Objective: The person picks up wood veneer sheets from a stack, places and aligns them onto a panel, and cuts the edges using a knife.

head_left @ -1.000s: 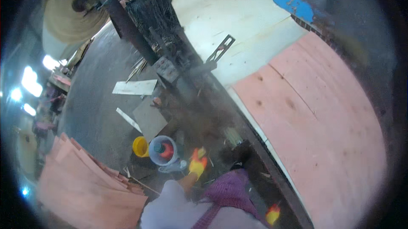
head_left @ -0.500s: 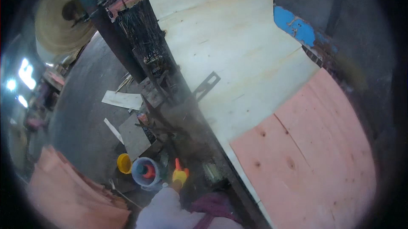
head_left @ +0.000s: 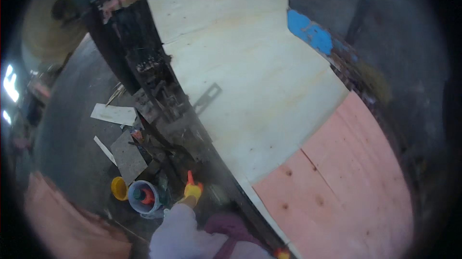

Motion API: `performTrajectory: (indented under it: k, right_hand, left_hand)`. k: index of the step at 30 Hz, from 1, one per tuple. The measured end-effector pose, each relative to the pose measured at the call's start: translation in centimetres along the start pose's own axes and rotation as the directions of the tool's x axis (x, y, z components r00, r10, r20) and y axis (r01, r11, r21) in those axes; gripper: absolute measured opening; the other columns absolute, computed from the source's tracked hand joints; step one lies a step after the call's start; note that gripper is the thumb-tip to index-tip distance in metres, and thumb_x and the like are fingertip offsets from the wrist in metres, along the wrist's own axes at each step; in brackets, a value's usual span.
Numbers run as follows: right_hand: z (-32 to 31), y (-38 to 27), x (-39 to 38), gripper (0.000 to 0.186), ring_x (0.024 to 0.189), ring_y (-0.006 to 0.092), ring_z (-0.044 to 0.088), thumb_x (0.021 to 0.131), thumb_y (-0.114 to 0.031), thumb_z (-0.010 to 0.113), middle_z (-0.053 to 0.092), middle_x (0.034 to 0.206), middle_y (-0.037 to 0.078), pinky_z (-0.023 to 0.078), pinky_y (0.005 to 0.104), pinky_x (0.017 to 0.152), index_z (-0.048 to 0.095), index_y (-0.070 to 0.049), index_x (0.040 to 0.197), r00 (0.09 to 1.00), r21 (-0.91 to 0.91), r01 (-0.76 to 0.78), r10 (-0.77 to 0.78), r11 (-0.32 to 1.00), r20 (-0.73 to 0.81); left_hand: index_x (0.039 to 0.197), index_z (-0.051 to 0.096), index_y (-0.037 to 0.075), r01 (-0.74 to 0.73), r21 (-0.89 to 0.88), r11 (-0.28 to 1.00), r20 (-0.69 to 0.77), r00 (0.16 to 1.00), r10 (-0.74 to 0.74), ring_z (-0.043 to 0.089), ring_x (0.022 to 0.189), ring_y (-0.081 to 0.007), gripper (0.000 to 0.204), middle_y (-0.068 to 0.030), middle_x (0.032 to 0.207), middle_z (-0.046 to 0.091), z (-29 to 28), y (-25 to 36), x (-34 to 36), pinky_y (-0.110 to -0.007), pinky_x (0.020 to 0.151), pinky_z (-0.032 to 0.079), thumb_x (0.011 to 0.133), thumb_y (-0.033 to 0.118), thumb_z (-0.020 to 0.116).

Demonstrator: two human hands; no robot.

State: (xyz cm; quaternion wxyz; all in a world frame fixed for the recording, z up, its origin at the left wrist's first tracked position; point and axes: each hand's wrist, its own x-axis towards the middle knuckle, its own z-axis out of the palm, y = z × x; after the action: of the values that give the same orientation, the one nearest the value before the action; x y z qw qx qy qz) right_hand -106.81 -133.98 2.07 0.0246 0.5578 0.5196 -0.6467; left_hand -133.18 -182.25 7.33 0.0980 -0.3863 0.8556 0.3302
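Note:
My left hand [head_left: 193,191], in a yellow glove with orange fingertips, hangs beside the long dark edge of the bench. One finger is stretched out and nothing shows in its grasp. At the lower edge of the view, a blurred bit of my right hand [head_left: 282,254] in a similar glove appears by the edge of the pink wood veneer sheet [head_left: 337,187]. Most of that hand is cut off. The pink sheet lies against a large pale veneer sheet [head_left: 231,66], which covers the bench top. A flat slotted metal bar [head_left: 208,98] sticks out over the pale sheet.
Left of my arm stand a whitish bucket [head_left: 143,201] with red and green things in it and a yellow container [head_left: 119,188]. Stacked pink veneer [head_left: 67,220] is at the lower left. Offcuts [head_left: 114,114] and a grey board [head_left: 128,158] lie beside the dark machine frame [head_left: 159,90].
The whole view has shifted, so the bench and bucket sit farther left. The right glove has come in at the lower edge. My left hand keeps its finger stretched out.

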Motion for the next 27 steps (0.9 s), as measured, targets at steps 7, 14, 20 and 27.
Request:
performTrajectory:
  k: [7, 14, 20, 27]
  right_hand:
    - [0.0, -2.7, -10.6, 0.016, 0.047, 0.0107, 0.047, 0.080, -0.019, 0.059, 0.050, 0.062, 0.000, 0.036, 0.0240, 0.039, 0.052, -0.012, 0.093, 0.993, 0.011, 0.082, -0.081, 0.997, -0.090]
    - [-7.6, 21.7, -18.9, 0.020, 0.050, 0.0159, 0.054, 0.078, -0.020, 0.057, 0.056, 0.064, 0.005, 0.040, 0.0308, 0.041, 0.057, -0.007, 0.093, 0.821, 0.033, -0.016, 0.032, 0.999, -0.571]
    - [2.3, 24.7, -34.5, 0.019, 0.052, 0.0163, 0.055, 0.077, -0.019, 0.060, 0.056, 0.064, 0.004, 0.041, 0.0308, 0.041, 0.057, -0.007, 0.091, 0.749, 0.635, -0.015, 0.429, 0.773, -0.504]
    - [-6.3, 33.9, -34.4, 0.030, 0.056, 0.0167, 0.055, 0.072, -0.027, 0.066, 0.058, 0.069, 0.003, 0.043, 0.0318, 0.046, 0.059, -0.008, 0.093, 0.671, 0.726, -0.014, 0.544, 0.687, -0.503]
  left_hand:
    - [0.142, 0.015, 0.021, -0.453, 0.064, 0.889, 0.137, 0.887, 0.442, 0.055, 0.100, -0.0371, 0.076, -0.0226, 0.114, 0.055, 2.0, 7.0, -0.4, -0.041, 0.084, 0.043, 0.077, 0.016, 0.053]
    - [0.143, 0.018, 0.021, -0.583, -0.322, 0.746, 0.286, 0.691, 0.664, 0.047, 0.070, -0.0118, 0.078, -0.0009, 0.087, 0.051, 11.3, 7.5, -4.5, -0.026, 0.063, 0.042, 0.078, 0.005, 0.057]
    - [0.143, 0.021, 0.018, -0.662, -0.391, 0.640, 0.463, 0.460, 0.758, 0.040, 0.064, -0.0077, 0.076, 0.0029, 0.078, 0.046, 9.9, 8.6, -7.3, -0.022, 0.058, 0.038, 0.078, 0.000, 0.056]
    - [0.137, 0.035, 0.010, -0.197, -0.667, 0.718, 0.736, -0.029, 0.676, 0.041, 0.073, -0.0115, 0.052, 0.0007, 0.082, 0.038, 21.9, 7.8, -21.3, -0.021, 0.064, 0.036, 0.086, -0.002, 0.040]
